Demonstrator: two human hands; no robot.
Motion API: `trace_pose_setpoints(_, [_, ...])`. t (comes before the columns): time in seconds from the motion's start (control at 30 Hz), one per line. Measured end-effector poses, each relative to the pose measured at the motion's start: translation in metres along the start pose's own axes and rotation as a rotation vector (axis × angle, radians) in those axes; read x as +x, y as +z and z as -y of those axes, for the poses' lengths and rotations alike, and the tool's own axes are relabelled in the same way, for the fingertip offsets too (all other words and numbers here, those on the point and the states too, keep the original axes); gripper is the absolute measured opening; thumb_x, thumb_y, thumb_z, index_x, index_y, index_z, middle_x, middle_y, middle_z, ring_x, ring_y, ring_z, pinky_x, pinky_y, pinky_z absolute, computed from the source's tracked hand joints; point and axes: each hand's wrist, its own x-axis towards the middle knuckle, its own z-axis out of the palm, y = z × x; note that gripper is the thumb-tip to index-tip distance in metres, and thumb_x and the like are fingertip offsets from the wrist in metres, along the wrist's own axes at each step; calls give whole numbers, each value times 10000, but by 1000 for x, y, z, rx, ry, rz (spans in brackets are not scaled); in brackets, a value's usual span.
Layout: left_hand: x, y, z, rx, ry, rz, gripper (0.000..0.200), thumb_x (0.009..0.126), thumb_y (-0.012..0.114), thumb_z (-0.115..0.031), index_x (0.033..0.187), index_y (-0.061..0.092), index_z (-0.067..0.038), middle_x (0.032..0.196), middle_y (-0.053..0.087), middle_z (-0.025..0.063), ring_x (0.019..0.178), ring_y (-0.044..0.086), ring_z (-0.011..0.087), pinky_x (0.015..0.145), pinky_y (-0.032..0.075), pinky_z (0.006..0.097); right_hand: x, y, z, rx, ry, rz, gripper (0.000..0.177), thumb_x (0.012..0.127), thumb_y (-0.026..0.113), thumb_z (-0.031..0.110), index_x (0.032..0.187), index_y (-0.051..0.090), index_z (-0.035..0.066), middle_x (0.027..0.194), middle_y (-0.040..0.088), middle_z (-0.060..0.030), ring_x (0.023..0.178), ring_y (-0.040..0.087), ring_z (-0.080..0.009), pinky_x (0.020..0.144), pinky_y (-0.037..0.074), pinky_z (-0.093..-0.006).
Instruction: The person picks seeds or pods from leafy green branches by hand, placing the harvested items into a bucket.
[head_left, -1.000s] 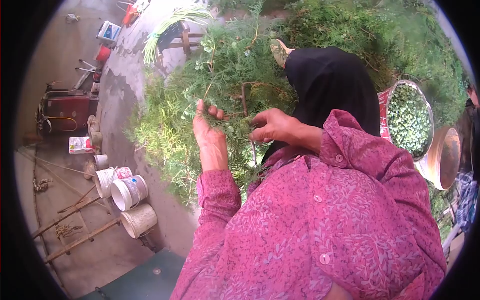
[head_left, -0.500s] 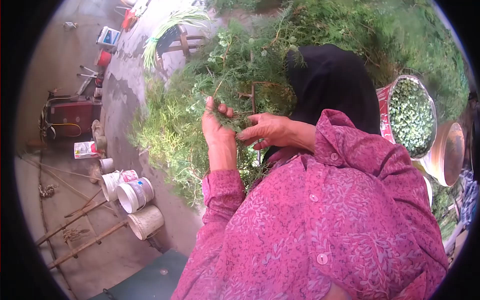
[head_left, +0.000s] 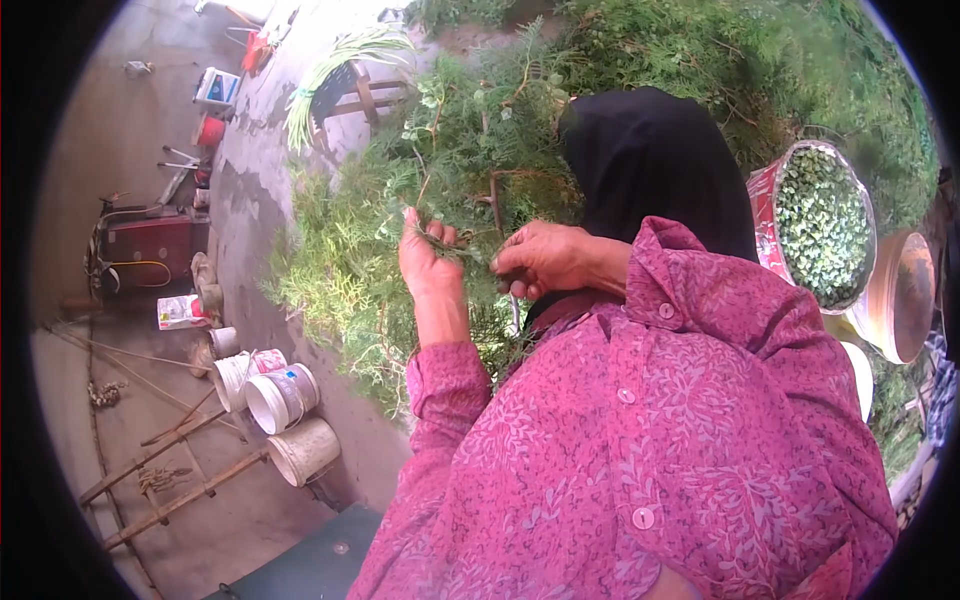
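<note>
**Two hands in a big heap of greenery, buckets all over the place**

So the left hand (head_left: 432, 262) has its fingers curled in and its thumb up, closed on a thin leafy branch (head_left: 425, 186) that sticks up past the thumb. The branch is in front of the shirt (head_left: 640, 420), over the heap of feathery greenery (head_left: 335, 265). The right hand (head_left: 553, 258) is just beside it, palm side down-ish, thumb and fingertips bunched close together near the green bits at the left hand. Can't tell if there's anything pinched in there, honestly. A thicker brown stem (head_left: 495, 200) stands out in the greens just above the gap between the hands.

Black cloth (head_left: 660, 165) covers a bent leg right past the right hand, with more greens beyond it. Over on the right side of the view there's a red-sided bucket (head_left: 764, 210) tipped toward the camera, loaded with small pale green pieces (head_left: 825, 225), and a tan tub (head_left: 912, 300) sits next to it.

Other side: a few white buckets (head_left: 282, 398) bunched near a wooden ladder (head_left: 190, 500), plus a red box (head_left: 150, 248) farther up. Top of the view has a small stool (head_left: 368, 95) with long green strands (head_left: 350, 52) draped over it.
</note>
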Motion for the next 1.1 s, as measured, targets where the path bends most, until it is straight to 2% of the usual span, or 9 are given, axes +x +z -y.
trace_pose_setpoints(0.27, [24, -15, 3, 117, -15, 3, 214, 842, 566, -323, 832, 480, -127, 608, 395, -15, 518, 360, 113, 528, 356, 338, -23, 8, 12, 11, -23, 85, 143, 800, 537, 124, 860, 549, -6, 757, 619, -117, 610, 617, -163, 482, 468, -236])
trace_pose_setpoints(0.37, [0, -3, -5, 225, 0, -263, 234, 843, 556, -351, 855, 484, -128, 637, 417, -10, 530, 364, 124, 546, 349, 372, -37, 7, 17, -39, -59, 111, 195, 824, 478, 73, 975, 529, -40, 759, 614, -118, 575, 608, -157, 511, 491, -239])
trace_pose_setpoints(0.43, [23, -39, -9, 57, -44, 174, 241, 844, 555, -349, 856, 472, -122, 617, 410, -14, 510, 344, 126, 531, 323, 344, -52, 6, 19, 82, -151, 232, 299, 819, 437, 31, 1098, 502, -50, 844, 613, -118, 646, 614, -158, 554, 502, -234])
trace_pose_setpoints(0.47, [18, -31, -8, 55, -45, 171, 241, 844, 555, -349, 856, 472, -122, 617, 410, -14, 510, 344, 126, 531, 323, 344, -53, 4, 20, 83, -147, 232, 299, 819, 437, 31, 1098, 502, -50, 844, 613, -118, 646, 614, -158, 554, 502, -234])
trace_pose_setpoints(0.53, [4, -7, -8, 68, 21, -166, 237, 851, 540, -348, 812, 450, -133, 548, 363, -27, 464, 303, 126, 514, 291, 325, -52, -1, 23, 125, -251, 187, 347, 818, 465, 90, 1152, 499, 3, 909, 594, -81, 763, 605, -147, 609, 501, -241])
trace_pose_setpoints(0.77, [6, -16, -12, 41, -32, 16, 249, 859, 527, -334, 740, 421, -143, 494, 326, -34, 435, 281, 125, 478, 264, 309, -46, -4, 23, 5, -295, 26, 298, 828, 580, 255, 1058, 562, 66, 907, 574, 1, 754, 571, -99, 560, 447, -214])
trace_pose_setpoints(0.9, [-1, -7, -8, 90, -41, 14, 272, 884, 469, -353, 702, 433, -154, 492, 339, -36, 425, 263, 124, 450, 237, 305, -31, -5, 23, 42, -280, -102, 316, 822, 600, 226, 1074, 559, 40, 792, 586, 12, 712, 575, -79, 529, 430, -169])
trace_pose_setpoints(1.0, [-5, -1, -2, 77, -68, 50, 275, 867, 506, -349, 696, 418, -153, 491, 332, -28, 427, 265, 125, 447, 235, 293, -16, -4, 17, -148, -274, -127, 266, 781, 644, 235, 952, 613, 33, 725, 598, 15, 696, 575, -91, 533, 428, -201])
trace_pose_setpoints(1.1, [-2, 0, 4, 70, -96, 86, 286, 850, 543, -343, 685, 405, -154, 490, 321, -23, 430, 269, 125, 445, 230, 278, -6, 8, 7, -826, -677, -318, 248, 676, 685, 234, 748, 627, 3, 687, 622, -73, 628, 587, -163, 582, 464, -298])
